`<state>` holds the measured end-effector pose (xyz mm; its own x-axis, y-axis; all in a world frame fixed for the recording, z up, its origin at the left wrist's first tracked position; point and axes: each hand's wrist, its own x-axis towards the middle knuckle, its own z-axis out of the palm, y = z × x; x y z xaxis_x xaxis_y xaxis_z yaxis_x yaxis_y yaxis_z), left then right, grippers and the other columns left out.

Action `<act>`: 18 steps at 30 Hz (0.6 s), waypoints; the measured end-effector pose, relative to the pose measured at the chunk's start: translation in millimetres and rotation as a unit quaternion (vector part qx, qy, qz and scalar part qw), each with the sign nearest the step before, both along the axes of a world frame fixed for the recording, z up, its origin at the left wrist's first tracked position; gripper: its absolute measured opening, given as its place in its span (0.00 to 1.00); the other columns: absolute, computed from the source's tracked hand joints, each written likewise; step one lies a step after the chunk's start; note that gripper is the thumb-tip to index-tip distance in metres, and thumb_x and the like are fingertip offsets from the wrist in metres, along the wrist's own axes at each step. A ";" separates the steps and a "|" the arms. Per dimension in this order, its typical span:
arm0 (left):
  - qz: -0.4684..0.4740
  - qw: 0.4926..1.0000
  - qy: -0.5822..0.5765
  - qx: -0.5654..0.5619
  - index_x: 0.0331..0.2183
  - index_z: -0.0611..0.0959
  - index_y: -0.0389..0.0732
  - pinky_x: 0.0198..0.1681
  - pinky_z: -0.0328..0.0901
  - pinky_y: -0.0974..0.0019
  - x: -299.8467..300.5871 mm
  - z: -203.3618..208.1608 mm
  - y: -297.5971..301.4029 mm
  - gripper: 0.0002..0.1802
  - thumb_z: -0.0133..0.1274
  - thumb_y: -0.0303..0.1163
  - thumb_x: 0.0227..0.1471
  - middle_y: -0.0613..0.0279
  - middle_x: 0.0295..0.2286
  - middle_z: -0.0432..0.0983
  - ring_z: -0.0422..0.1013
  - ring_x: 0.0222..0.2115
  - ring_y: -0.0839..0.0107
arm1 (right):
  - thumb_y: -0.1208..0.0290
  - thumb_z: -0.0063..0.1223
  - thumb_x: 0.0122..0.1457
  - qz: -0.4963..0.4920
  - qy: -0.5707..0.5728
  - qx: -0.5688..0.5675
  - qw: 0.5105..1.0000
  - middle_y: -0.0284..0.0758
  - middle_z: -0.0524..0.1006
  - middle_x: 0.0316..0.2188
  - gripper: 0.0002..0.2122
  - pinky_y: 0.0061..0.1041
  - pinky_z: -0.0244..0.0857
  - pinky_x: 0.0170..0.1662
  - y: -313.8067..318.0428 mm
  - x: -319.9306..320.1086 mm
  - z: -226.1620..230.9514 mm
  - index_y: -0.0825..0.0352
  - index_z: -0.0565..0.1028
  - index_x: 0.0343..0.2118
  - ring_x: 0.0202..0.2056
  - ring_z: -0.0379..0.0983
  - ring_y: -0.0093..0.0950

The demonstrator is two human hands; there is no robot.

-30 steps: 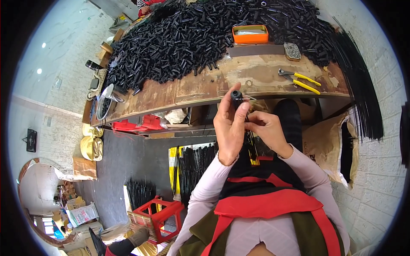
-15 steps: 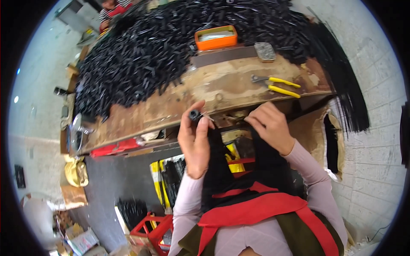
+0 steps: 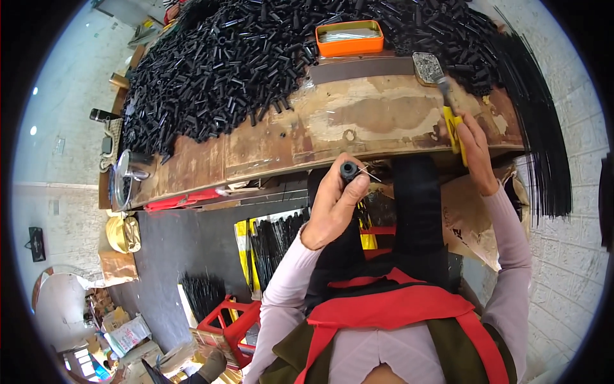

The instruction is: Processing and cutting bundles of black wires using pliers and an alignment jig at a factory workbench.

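My left hand (image 3: 331,208) is closed around a short black tube (image 3: 348,169), its round open end facing up. Thin pale wires (image 3: 371,174) stick out beside the thumb. Over the right part of the bench, my right hand (image 3: 478,153) is wrapped round the yellow handles of a pair of pliers (image 3: 453,125). Their grey jaws point away from me, by the near edge of a small rounded container (image 3: 427,67) filled with tiny silvery pieces. Motion blurs the jaws, so whether they touch it cannot be told.
A big heap of black tubes (image 3: 217,77) covers the far and left bench. An orange tin (image 3: 349,45) holds thin metal pins, behind a flat dark strip (image 3: 361,70). Long black rods (image 3: 540,128) hang over the right end. A red crate (image 3: 224,320) stands on the floor.
My right hand has moved right from beside my left hand, taken hold of the pliers that lay on the bench, and turned them. My left hand still grips the tube. The view has shifted.
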<state>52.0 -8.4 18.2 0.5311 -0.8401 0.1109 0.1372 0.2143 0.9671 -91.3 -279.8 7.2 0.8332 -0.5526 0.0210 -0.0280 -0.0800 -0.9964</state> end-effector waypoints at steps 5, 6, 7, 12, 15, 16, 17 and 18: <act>0.039 0.997 -0.055 0.022 0.43 0.71 0.34 0.28 0.56 0.74 -19.4 10.4 13.0 0.15 0.48 0.36 0.63 0.69 0.24 0.61 0.57 0.23 0.80 | 0.66 0.42 0.66 0.244 0.237 0.086 0.936 0.32 0.74 0.34 0.17 0.19 0.63 0.43 68.0 -9.8 70.6 0.68 0.68 0.53 0.34 0.70 0.18; 0.057 0.995 -0.069 0.034 0.46 0.71 0.33 0.28 0.56 0.75 -24.3 13.6 15.7 0.17 0.48 0.36 0.63 0.69 0.25 0.62 0.58 0.24 0.81 | 0.70 0.44 0.64 0.245 0.236 0.005 0.940 0.34 0.73 0.37 0.17 0.22 0.63 0.44 85.2 -14.3 73.7 0.67 0.68 0.55 0.36 0.70 0.22; 0.069 0.992 -0.098 0.036 0.54 0.70 0.32 0.29 0.56 0.77 -28.2 15.1 18.2 0.24 0.49 0.38 0.63 0.71 0.26 0.63 0.58 0.24 0.82 | 0.73 0.46 0.62 0.243 0.236 -0.079 0.937 0.36 0.73 0.40 0.19 0.25 0.63 0.46 97.5 -21.5 78.7 0.66 0.67 0.57 0.38 0.70 0.26; 0.052 0.993 -0.099 0.030 0.56 0.69 0.32 0.30 0.56 0.78 -46.2 26.1 29.9 0.31 0.51 0.46 0.61 0.73 0.25 0.64 0.59 0.25 0.83 | 0.79 0.56 0.51 0.141 0.074 -0.511 0.844 0.43 0.67 0.47 0.30 0.35 0.59 0.52 126.7 -39.1 68.6 0.61 0.66 0.60 0.46 0.64 0.42; 0.040 0.993 -0.108 0.027 0.55 0.70 0.33 0.29 0.55 0.78 -52.9 38.8 43.6 0.32 0.51 0.48 0.60 0.73 0.25 0.64 0.59 0.25 0.83 | 0.80 0.57 0.51 0.053 -0.004 -0.640 0.767 0.43 0.68 0.46 0.30 0.36 0.59 0.50 136.3 -36.0 80.3 0.60 0.66 0.60 0.46 0.66 0.40; 0.031 0.994 -0.104 0.020 0.55 0.70 0.33 0.29 0.55 0.78 -54.4 38.5 46.1 0.31 0.51 0.47 0.60 0.73 0.25 0.64 0.59 0.25 0.83 | 0.80 0.57 0.51 0.054 -0.004 -0.641 0.766 0.43 0.68 0.46 0.30 0.36 0.59 0.50 136.7 -36.6 81.3 0.60 0.66 0.60 0.46 0.66 0.40; 0.021 0.994 -0.102 0.013 0.55 0.71 0.33 0.29 0.55 0.78 -55.2 39.4 48.8 0.31 0.51 0.47 0.60 0.73 0.25 0.65 0.59 0.25 0.83 | 0.79 0.58 0.51 0.039 -0.015 -0.652 0.757 0.42 0.68 0.45 0.30 0.36 0.60 0.48 137.1 -36.8 83.2 0.60 0.67 0.60 0.45 0.66 0.40; 0.023 0.994 -0.103 0.011 0.55 0.71 0.33 0.29 0.55 0.78 -54.6 42.1 52.6 0.31 0.51 0.47 0.60 0.73 0.25 0.65 0.59 0.25 0.83 | 0.79 0.58 0.51 0.024 -0.027 -0.664 0.747 0.42 0.68 0.44 0.31 0.35 0.60 0.46 138.0 -36.8 86.0 0.59 0.67 0.60 0.44 0.66 0.39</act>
<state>-2.5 44.2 60.3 0.5368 -0.8187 0.2040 -0.0744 0.1949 0.9780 -128.1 -141.8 93.1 0.8288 0.0153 0.5593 0.0442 -0.9983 -0.0383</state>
